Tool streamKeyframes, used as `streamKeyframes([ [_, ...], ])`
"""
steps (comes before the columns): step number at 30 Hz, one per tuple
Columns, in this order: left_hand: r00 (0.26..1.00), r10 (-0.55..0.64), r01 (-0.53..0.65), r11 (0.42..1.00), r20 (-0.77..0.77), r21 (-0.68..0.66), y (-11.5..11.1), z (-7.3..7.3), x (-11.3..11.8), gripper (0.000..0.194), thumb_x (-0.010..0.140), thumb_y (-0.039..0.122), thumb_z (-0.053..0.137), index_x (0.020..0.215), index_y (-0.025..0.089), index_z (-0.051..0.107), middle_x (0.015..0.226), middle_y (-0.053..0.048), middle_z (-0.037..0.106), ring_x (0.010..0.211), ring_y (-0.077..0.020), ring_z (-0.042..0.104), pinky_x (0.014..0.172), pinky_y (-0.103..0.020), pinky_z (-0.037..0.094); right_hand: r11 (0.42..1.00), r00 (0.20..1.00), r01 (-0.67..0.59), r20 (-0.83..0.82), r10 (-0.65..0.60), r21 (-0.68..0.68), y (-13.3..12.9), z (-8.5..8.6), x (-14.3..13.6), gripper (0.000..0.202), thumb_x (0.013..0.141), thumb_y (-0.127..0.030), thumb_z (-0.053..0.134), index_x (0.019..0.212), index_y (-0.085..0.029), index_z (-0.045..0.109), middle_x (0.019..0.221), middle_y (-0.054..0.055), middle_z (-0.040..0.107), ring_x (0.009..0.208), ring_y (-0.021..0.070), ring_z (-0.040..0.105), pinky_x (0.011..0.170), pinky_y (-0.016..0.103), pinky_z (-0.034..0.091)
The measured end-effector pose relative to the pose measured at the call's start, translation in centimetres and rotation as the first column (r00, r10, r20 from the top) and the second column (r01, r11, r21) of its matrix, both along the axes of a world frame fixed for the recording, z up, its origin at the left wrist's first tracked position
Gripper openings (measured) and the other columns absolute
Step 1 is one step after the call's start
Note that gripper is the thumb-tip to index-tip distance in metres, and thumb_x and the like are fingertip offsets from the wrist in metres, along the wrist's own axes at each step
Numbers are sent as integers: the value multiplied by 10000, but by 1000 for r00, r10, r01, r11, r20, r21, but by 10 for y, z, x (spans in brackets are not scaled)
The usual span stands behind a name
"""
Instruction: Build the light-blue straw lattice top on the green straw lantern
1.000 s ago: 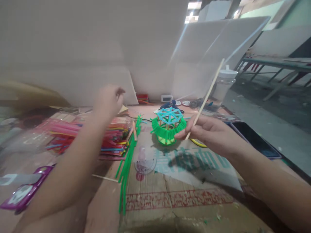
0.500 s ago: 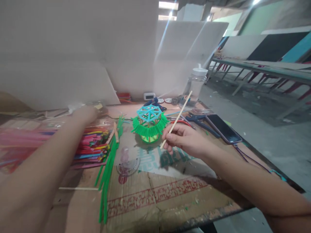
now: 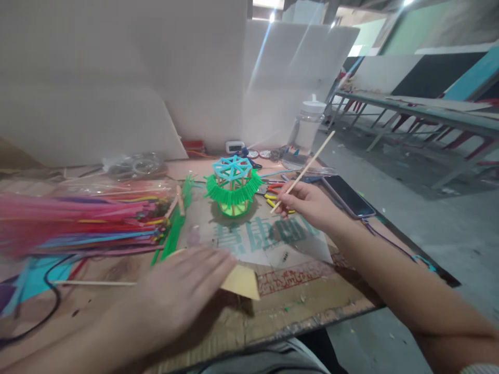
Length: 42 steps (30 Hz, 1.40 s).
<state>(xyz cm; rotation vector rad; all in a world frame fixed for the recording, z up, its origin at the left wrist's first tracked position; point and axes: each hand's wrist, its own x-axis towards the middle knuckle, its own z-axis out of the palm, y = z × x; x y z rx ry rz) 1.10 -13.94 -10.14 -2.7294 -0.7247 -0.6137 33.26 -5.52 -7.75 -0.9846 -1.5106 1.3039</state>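
My right hand (image 3: 307,203) pinches a thin wooden stick (image 3: 312,163), slanted up and to the right. Blurred by motion, my left hand (image 3: 195,283) is closed on a piece of yellowish paper (image 3: 244,282) above the front of the cardboard. Between and beyond my hands stands a small round model (image 3: 233,189) with a light blue spoked top, a green fuzzy fringe and upright wooden posts. Green pipe cleaners (image 3: 175,228) lie left of it, partly hidden by my left hand. Another thin stick (image 3: 93,283) rests at the left, its right end covered.
Bundles of coloured pipe cleaners (image 3: 128,221) fill the left side. Yellow- and red-handled pliers (image 3: 273,197), a phone (image 3: 348,196) and a clear bottle (image 3: 307,127) are at the right and back. White boards (image 3: 195,67) stand behind. The table edge runs along the front.
My left hand has come from the back left toward the front middle with the yellowish paper. My right hand still holds the stick, now slightly higher and further right in view.
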Motion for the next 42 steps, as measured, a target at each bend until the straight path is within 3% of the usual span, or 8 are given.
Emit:
streamKeyframes([
  [4, 977, -79, 103, 988, -198, 113, 15, -32, 58, 382, 944, 81, 408, 1241, 36, 644, 1225, -215, 725, 1093, -292, 708, 944, -432, 546, 994, 988, -110, 115, 107, 25, -11, -14, -19, 318, 833, -483, 741, 805, -182, 642, 675, 1, 704, 561, 110, 634, 557, 244, 528],
  [9, 991, -86, 101, 983, -98, 154, 33, -3, 62, 336, 956, 57, 418, 1194, 30, 653, 1100, -193, 768, 955, -276, 745, 813, -395, 604, 995, 975, -45, 221, 26, 85, -14, -18, -19, 259, 859, -425, 713, 833, -173, 660, 702, 16, 707, 586, 117, 635, 581, 252, 522],
  [13, 978, -210, 202, 932, -8, 301, 26, 6, 48, 362, 1004, 112, 401, 1290, 38, 611, 1286, -186, 704, 1182, -313, 667, 1002, -444, 538, 989, 983, 65, 161, -87, 136, -7, -9, -11, 320, 846, -485, 723, 832, -177, 638, 702, 25, 713, 595, 129, 645, 588, 266, 532],
  [19, 961, -276, 274, 957, -17, -94, 34, -39, 56, 326, 1049, 304, 437, 1101, 99, 685, 1140, -138, 761, 1015, -240, 721, 898, -362, 584, 994, 965, -5, 263, -23, 108, -8, -20, -13, 225, 881, -393, 671, 863, -171, 635, 738, 27, 719, 608, 130, 643, 603, 266, 521],
  [23, 986, -167, 154, 935, -12, -319, 48, -42, 58, 280, 1035, 321, 473, 1014, 154, 697, 1082, -106, 741, 954, -227, 708, 813, -347, 574, 975, 862, -149, 504, 45, 168, -15, -32, -19, 152, 932, -289, 584, 865, -171, 652, 788, 34, 712, 695, 149, 647, 651, 274, 491],
  [30, 995, 35, -68, 919, -91, -390, 59, -37, 54, 363, 964, 461, 594, 1115, 139, 670, 1130, -132, 687, 1064, -305, 641, 893, -444, 521, 877, 662, -424, 738, 128, 228, -30, -36, -37, 181, 984, -201, 497, 893, -157, 647, 884, 81, 733, 816, 182, 675, 756, 294, 493],
  [33, 994, 40, -79, 913, -104, -399, 61, -40, 54, 390, 962, 483, 590, 1114, 133, 669, 1137, -136, 680, 1075, -311, 635, 899, -449, 513, 837, 586, -443, 811, -2, 321, -28, -40, -41, 111, 944, -166, 536, 914, -151, 642, 910, 109, 731, 849, 215, 674, 760, 317, 490],
  [42, 992, 39, -83, 918, -119, -387, 62, -42, 56, 346, 947, 467, 622, 1050, 140, 668, 1059, -113, 676, 1014, -291, 638, 866, -415, 500, 804, 574, -445, 815, -82, 395, -26, -40, -43, 115, 916, -132, 533, 899, -169, 640, 833, 62, 719, 770, 181, 650, 708, 277, 469],
])
